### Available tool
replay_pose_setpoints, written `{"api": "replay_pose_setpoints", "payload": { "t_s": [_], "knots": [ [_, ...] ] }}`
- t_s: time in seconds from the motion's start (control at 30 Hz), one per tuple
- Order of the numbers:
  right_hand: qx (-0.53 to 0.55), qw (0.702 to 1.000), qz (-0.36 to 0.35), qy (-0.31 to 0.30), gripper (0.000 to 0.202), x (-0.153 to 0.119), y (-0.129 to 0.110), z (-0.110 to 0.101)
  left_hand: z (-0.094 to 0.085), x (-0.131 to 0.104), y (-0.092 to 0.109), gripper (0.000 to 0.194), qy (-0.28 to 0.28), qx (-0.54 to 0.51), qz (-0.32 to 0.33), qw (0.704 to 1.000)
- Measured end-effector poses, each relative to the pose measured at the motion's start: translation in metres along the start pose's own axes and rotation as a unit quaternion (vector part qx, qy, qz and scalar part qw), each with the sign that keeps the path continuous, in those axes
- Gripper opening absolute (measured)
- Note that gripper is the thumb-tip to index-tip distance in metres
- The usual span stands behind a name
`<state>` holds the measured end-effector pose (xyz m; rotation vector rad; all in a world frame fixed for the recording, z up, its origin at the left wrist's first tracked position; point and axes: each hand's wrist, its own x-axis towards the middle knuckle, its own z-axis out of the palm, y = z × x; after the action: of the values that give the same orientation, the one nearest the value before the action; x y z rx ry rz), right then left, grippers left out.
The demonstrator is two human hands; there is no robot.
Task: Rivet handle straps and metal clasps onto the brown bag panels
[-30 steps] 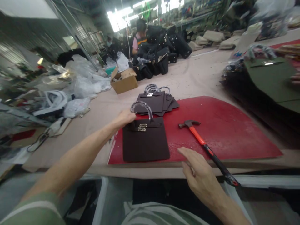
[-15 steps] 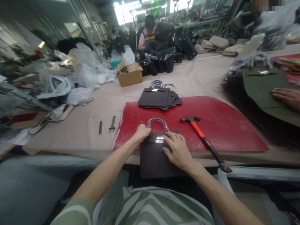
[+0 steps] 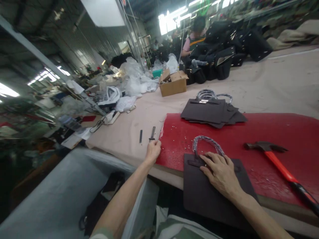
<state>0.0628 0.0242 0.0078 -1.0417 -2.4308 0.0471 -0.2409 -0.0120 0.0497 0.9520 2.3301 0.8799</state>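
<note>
A dark brown bag panel (image 3: 206, 189) overhangs the table's front edge, its plastic-wrapped rope handle (image 3: 208, 139) lying on the red board. My right hand (image 3: 220, 171) rests on the panel's upper part with fingers spread, covering the metal fittings. Left of the board's edge is my left hand (image 3: 153, 152), fingers curled together, right below a small metal tool with a crossbar (image 3: 153, 132). Whether those fingers grip the tool's lower end is hidden. A short dark bar (image 3: 141, 136) lies beside the tool.
A claw hammer (image 3: 279, 162) with a red and black handle lies on the red board (image 3: 304, 132), right of the panel. Behind is a pile of similar panels (image 3: 205, 111). Farther back stand a cardboard box (image 3: 173, 88), black bags (image 3: 224, 63) and a person (image 3: 186, 46).
My left hand has left the panel's handle and moved left to the metal tool. My right hand remains on the panel. The view has turned left.
</note>
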Motion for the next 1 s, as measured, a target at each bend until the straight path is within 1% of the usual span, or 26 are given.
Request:
{"api": "replay_pose_setpoints", "payload": {
  "t_s": [0.07, 0.13, 0.2, 0.27, 0.37, 0.47, 0.5, 0.63, 0.7, 0.77, 0.87, 0.93, 1.0],
  "knots": [
    [-0.003, 1.000, -0.001, 0.005, 0.035, 0.000, 0.001, 0.001, -0.022, 0.016, -0.018, 0.023, 0.049, 0.066, -0.021, 0.996],
    [-0.010, 1.000, -0.004, 0.004, 0.036, 0.000, 0.001, 0.003, -0.036, 0.029, -0.031, 0.018, 0.082, 0.122, -0.038, 0.988],
    [-0.012, 1.000, -0.005, 0.003, 0.036, 0.000, 0.001, 0.004, -0.043, 0.038, -0.039, 0.018, 0.099, 0.167, -0.042, 0.980],
    [-0.009, 1.000, -0.001, -0.006, 0.036, 0.000, 0.000, 0.004, -0.046, 0.043, -0.040, 0.021, 0.100, 0.204, -0.028, 0.973],
    [-0.002, 0.999, 0.013, -0.034, 0.036, 0.000, -0.005, -0.004, -0.047, 0.047, -0.035, 0.027, 0.090, 0.244, 0.010, 0.966],
    [0.008, 0.997, 0.034, -0.066, 0.037, 0.001, -0.012, -0.013, -0.045, 0.060, -0.026, 0.029, 0.087, 0.278, 0.037, 0.956],
    [0.013, 0.996, 0.041, -0.075, 0.037, 0.002, -0.014, -0.015, -0.043, 0.067, -0.023, 0.031, 0.078, 0.294, 0.040, 0.952],
    [0.031, 0.993, 0.061, -0.101, 0.046, 0.002, -0.017, -0.019, -0.030, 0.097, -0.014, 0.052, -0.001, 0.335, 0.019, 0.942],
    [0.031, 0.992, 0.061, -0.109, 0.054, 0.001, -0.017, -0.019, -0.024, 0.111, -0.013, 0.055, -0.012, 0.347, 0.009, 0.938],
    [0.029, 0.991, 0.055, -0.116, 0.061, 0.000, -0.016, -0.019, -0.021, 0.123, -0.013, 0.052, -0.013, 0.356, 0.005, 0.934],
    [0.023, 0.991, 0.050, -0.120, 0.070, -0.001, -0.016, -0.018, -0.022, 0.137, -0.016, 0.041, -0.031, 0.358, 0.000, 0.933],
    [0.018, 0.991, 0.053, -0.120, 0.072, -0.002, -0.017, -0.018, -0.023, 0.140, -0.016, 0.033, -0.039, 0.360, -0.009, 0.932],
    [0.017, 0.991, 0.057, -0.122, 0.069, -0.003, -0.019, -0.019, -0.024, 0.138, -0.015, 0.026, -0.045, 0.361, -0.022, 0.931]
  ]
}}
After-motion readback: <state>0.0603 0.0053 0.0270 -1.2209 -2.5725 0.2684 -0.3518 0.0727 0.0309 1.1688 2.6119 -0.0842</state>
